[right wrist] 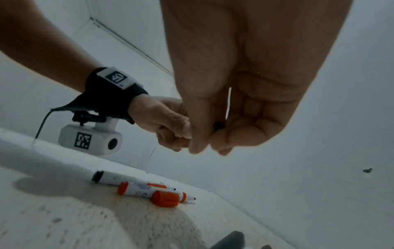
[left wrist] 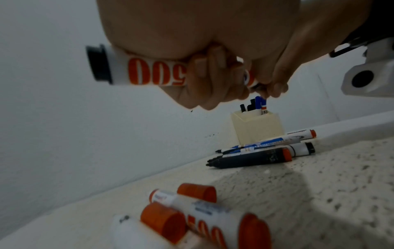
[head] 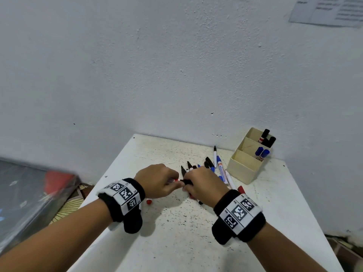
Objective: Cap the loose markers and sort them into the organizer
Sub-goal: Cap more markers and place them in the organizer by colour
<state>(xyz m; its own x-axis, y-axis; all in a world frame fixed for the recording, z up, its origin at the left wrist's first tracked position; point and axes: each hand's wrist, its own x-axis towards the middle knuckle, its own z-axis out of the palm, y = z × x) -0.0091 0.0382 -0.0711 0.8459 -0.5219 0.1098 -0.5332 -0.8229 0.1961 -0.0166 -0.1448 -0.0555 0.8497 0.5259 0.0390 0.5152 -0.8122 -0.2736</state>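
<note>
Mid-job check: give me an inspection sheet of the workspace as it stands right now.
Surface: white speckled table, against the wall.
Job's things: cream organizer at the far right; black-capped markers in its far compartment, blue-capped markers in the middle one, near one looks empty. Loose markers lie in front of it, several uncapped. One red cap lies loose by the left wrist.
Clutter: nothing seen.
Grippers: left hand grips a white marker with red print; right hand pinches a dark piece, likely a cap, at its tip.
Cables: a black lead runs from the left wrist camera.
Surroundings: paper sheet on the wall; blurred items off the table's left edge.
</note>
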